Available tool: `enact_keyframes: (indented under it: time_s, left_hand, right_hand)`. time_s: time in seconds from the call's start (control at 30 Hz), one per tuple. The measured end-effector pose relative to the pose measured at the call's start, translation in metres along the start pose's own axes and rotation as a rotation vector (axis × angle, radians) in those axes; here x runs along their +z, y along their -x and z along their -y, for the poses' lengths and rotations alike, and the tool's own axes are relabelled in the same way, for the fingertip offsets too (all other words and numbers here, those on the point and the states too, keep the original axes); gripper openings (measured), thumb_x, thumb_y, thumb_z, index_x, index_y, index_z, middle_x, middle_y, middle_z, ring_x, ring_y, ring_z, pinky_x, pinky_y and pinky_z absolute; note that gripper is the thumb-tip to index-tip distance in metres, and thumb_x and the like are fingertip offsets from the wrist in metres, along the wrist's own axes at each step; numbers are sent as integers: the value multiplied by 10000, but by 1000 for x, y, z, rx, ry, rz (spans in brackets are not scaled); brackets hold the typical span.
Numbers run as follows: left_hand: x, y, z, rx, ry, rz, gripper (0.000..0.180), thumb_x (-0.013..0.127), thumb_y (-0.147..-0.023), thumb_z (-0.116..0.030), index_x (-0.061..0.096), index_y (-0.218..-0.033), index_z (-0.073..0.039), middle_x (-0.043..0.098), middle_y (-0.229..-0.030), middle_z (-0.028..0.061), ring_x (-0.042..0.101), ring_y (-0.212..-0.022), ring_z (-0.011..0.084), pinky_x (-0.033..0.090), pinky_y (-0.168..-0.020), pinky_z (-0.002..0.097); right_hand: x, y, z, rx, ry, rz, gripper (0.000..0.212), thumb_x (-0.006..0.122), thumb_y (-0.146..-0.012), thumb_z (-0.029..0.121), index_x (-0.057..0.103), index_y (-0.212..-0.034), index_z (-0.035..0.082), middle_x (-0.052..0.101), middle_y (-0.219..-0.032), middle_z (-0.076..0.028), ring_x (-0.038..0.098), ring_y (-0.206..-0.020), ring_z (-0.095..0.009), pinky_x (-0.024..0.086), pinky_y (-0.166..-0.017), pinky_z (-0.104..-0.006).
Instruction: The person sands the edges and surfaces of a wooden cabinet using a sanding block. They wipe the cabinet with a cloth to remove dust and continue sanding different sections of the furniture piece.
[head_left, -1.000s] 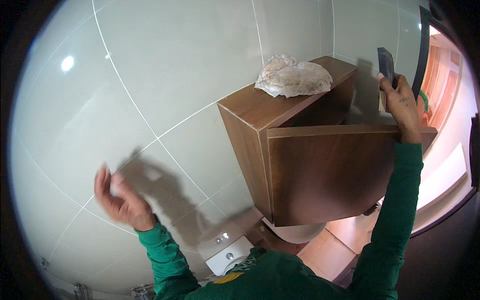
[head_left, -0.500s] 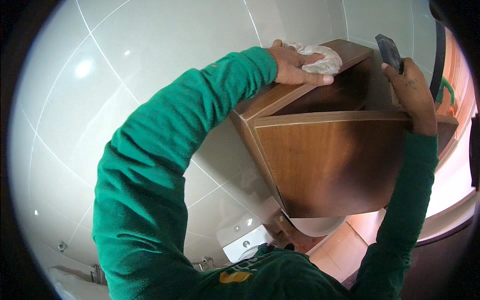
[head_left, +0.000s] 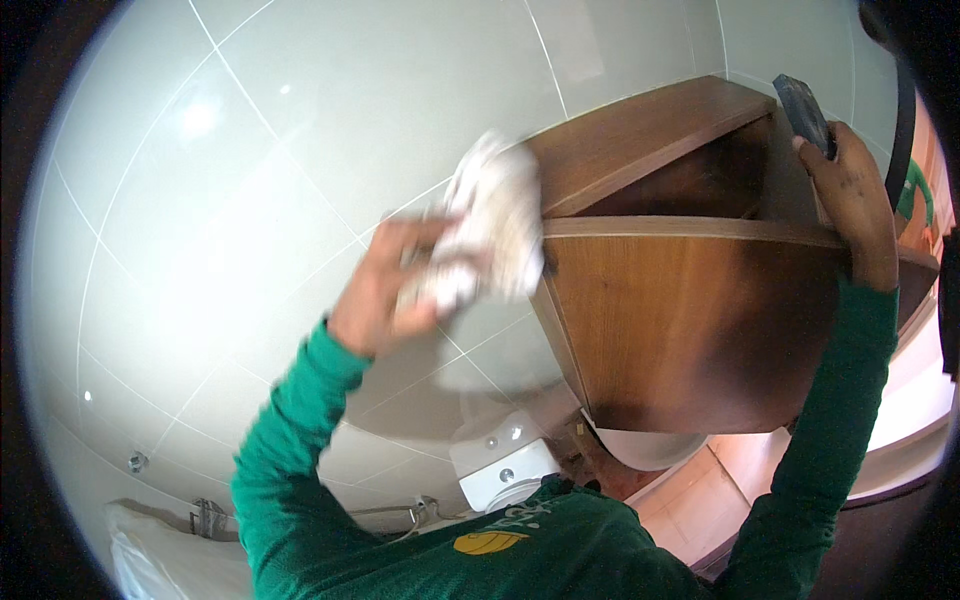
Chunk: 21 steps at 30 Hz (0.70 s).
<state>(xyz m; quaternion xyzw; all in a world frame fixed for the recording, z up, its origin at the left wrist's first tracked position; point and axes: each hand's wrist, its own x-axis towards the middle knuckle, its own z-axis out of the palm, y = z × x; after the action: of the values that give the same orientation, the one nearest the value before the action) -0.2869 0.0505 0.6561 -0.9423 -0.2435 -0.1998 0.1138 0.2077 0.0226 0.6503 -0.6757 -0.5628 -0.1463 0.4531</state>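
My left hand point(head_left: 385, 285) is closed on a crumpled white cloth point(head_left: 500, 220), blurred by motion, off the left end of a brown wooden wall cabinet point(head_left: 650, 140). The cabinet's door point(head_left: 680, 320) stands ajar, and its dark inside shows behind the door's upper edge. At the cabinet's right end my right hand point(head_left: 848, 185) grips a dark, flat, oblong block point(head_left: 804, 115), whose exact kind I cannot make out. My right wrist is by the upper edge of the door.
Pale glossy tiles cover the wall point(head_left: 300, 120) behind. Below stand a white toilet cistern point(head_left: 508, 475) and a white basin-like fixture point(head_left: 650, 450). A metal wall fitting point(head_left: 208, 518) is at the lower left. A dark-edged mirror point(head_left: 905, 130) hangs at the right.
My left hand has lifted the cloth off the cabinet top and swung it left and nearer to me. My right hand still holds the block; the view has shifted slightly.
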Motion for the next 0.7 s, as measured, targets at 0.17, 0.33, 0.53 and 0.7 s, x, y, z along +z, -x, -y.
enact_keyframes:
  time_s: [0.17, 0.33, 0.53, 0.7]
  left_hand:
    - [79, 142, -38, -690, 298, -524, 488, 562, -1029, -422, 723, -1208, 2, 698, -1247, 172, 636, -1144, 286, 511, -990, 395]
    - [123, 96, -71, -1039, 765, -1306, 571, 439, -1102, -416, 521, -1381, 76, 653, -1233, 195, 662, -1093, 295, 562, -939, 421]
    - [129, -25, -62, -341, 117, -953, 647, 517, -1058, -432, 407, -1586, -74, 206, -1674, 301, 199, -1544, 503, 165, -1242, 581]
    - [144, -63, -44, -276, 420, -879, 557, 507, -1046, -355, 488, -1543, -105, 143, -1689, 303, 173, -1536, 514, 145, -1242, 570]
  right_hand:
    - [6, -3, 15, 45, -49, 20, 501, 624, -974, 403, 620, -1136, -71, 647, -952, -252, 644, -866, -344, 490, -818, -460]
    - [-4, -3, 15, 64, 15, 2, 502, 623, -978, 389, 625, -1226, -48, 674, -1078, -249, 672, -986, -363, 493, -898, -450]
    - [0, -5, 12, 125, 20, 59, 553, 622, -979, 417, 611, -1313, -24, 679, -1236, -259, 675, -1129, -379, 483, -1026, -460]
    - [-10, -5, 16, 127, -11, 103, 604, 647, -976, 424, 579, -1388, -13, 645, -1331, -271, 660, -1203, -401, 485, -1070, -467]
